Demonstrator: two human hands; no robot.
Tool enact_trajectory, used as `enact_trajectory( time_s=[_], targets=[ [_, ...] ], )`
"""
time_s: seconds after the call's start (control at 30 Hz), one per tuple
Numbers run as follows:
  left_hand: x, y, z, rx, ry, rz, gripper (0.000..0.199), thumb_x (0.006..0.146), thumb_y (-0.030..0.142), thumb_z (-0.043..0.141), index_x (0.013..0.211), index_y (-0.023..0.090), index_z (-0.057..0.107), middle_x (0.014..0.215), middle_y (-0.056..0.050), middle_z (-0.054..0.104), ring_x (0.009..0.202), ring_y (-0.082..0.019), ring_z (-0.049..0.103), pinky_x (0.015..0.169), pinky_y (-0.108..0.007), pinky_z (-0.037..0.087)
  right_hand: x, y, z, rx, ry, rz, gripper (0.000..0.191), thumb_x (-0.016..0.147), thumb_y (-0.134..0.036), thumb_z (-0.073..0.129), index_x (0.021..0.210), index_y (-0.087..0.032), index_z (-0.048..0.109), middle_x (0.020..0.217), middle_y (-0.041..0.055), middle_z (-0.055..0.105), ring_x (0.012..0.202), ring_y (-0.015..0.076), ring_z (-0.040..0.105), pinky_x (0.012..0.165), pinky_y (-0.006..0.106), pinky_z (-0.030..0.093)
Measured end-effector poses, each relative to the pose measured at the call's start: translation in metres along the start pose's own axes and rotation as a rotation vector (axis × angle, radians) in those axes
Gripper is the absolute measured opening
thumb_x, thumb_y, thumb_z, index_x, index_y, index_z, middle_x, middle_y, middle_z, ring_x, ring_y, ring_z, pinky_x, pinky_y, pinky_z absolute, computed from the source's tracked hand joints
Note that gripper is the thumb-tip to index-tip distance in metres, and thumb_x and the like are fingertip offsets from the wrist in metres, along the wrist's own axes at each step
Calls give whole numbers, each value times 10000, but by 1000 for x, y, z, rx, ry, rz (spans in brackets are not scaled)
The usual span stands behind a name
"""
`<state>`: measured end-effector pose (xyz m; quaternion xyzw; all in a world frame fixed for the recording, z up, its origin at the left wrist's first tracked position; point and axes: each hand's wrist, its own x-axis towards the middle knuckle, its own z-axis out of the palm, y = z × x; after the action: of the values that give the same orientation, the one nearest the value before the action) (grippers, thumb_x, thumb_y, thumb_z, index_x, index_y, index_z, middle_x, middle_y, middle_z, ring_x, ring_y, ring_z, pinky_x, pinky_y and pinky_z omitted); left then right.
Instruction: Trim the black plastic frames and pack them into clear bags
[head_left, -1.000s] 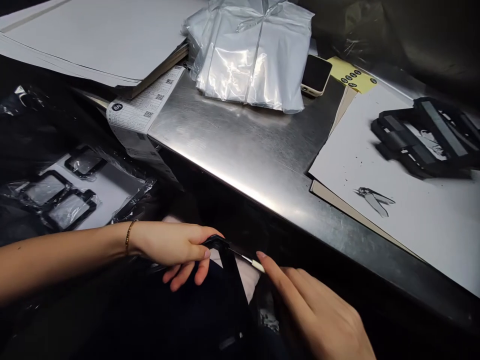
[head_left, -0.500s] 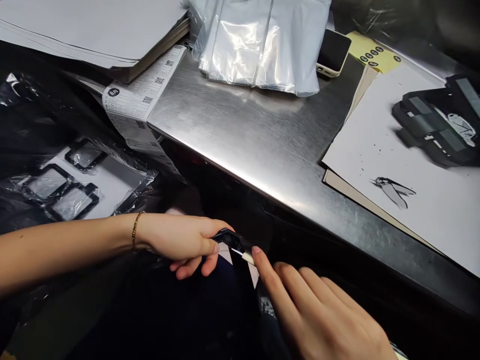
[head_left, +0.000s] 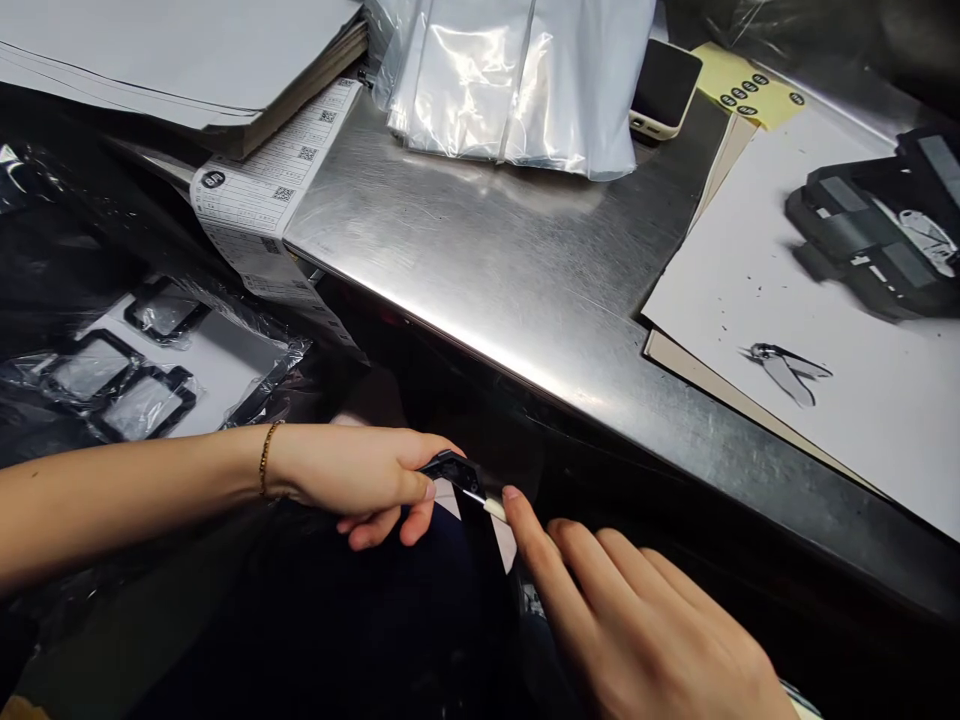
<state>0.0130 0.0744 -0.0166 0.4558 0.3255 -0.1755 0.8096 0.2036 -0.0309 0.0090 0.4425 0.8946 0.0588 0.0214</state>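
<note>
In the head view, my left hand (head_left: 375, 475) pinches a black plastic part (head_left: 456, 470) between thumb and forefinger, its other fingers loosely curled. My right hand (head_left: 637, 610) is closed around a slim blade tool with a white handle (head_left: 495, 509), the forefinger stretched along it. The tool's thin metal tip touches the lower right edge of the black part. Most of the handle is hidden under my right hand. Both hands are in front of the steel table, above my lap.
On the steel table (head_left: 465, 240) lie clear plastic bags (head_left: 517, 90), a phone (head_left: 664, 90), a paper stack (head_left: 172, 60) and a label strip (head_left: 259, 190). Nippers (head_left: 791, 370) and black parts (head_left: 862, 230) rest on white paper at right. Bagged black frames (head_left: 146, 400) sit at left.
The view has shifted slightly, so the table things appear a little higher and further left. Both hands keep nearly the same pose, with the blade still at the black part's edge.
</note>
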Motion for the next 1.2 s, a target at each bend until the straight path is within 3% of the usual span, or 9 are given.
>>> enact_trajectory(
  time_s=[0.47,0.67,1.0,1.2],
  targets=[
    [-4,0,7,96,96,-42,328,867,237,330,1191,217,374,550,87,411,332,-15,301,321,-122,245,1,-15,2,-149,-28,-69,494,684,58,301,1122,1,525,546,21,472,451,125,464,432,244,387],
    [-2,0,9,104,96,-54,250,863,239,335,1092,192,423,547,86,406,340,-19,296,335,-134,247,-5,-18,4,-102,-64,-44,500,673,44,311,1124,-3,523,556,24,480,452,123,473,432,233,410],
    [0,-5,9,68,104,-52,292,858,217,332,1143,185,386,559,80,417,331,-20,285,317,-137,229,-9,-21,12,-50,-70,-3,474,675,33,336,1104,-27,531,560,14,491,463,115,488,429,213,415],
    [-4,-5,8,74,93,-34,229,867,249,336,1079,211,415,572,81,431,332,-12,308,316,-118,244,-11,-18,16,85,-62,97,480,684,38,337,1128,-34,505,588,16,517,481,118,531,429,205,438]
  ],
)
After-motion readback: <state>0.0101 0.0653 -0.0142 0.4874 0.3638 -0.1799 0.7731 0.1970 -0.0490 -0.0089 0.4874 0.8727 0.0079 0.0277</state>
